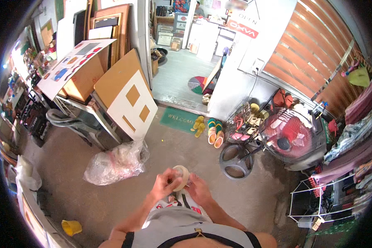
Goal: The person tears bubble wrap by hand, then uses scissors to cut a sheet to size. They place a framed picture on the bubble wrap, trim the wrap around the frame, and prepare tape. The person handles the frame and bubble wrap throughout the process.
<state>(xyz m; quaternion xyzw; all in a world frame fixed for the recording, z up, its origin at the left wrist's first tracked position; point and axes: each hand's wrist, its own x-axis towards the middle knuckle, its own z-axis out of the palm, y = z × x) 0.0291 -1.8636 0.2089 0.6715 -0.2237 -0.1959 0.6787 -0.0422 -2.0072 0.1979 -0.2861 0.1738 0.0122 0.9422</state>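
Note:
In front of my body, above the floor, I hold a cream-coloured roll of tape, its ring turned partly edge-on. My left hand grips its left side with curled fingers, the thumb pressing near the ring. Against the right side of the roll, my right hand is closed with its fingers bent. A small pale, clear-looking bit shows between the roll and the right fingers; I cannot make out what it is.
A crumpled clear plastic bag lies ahead left, below leaning boards. Slippers and a green doormat sit by the doorway. A standing fan is at right, near a white rack. A yellow pail lies lower left.

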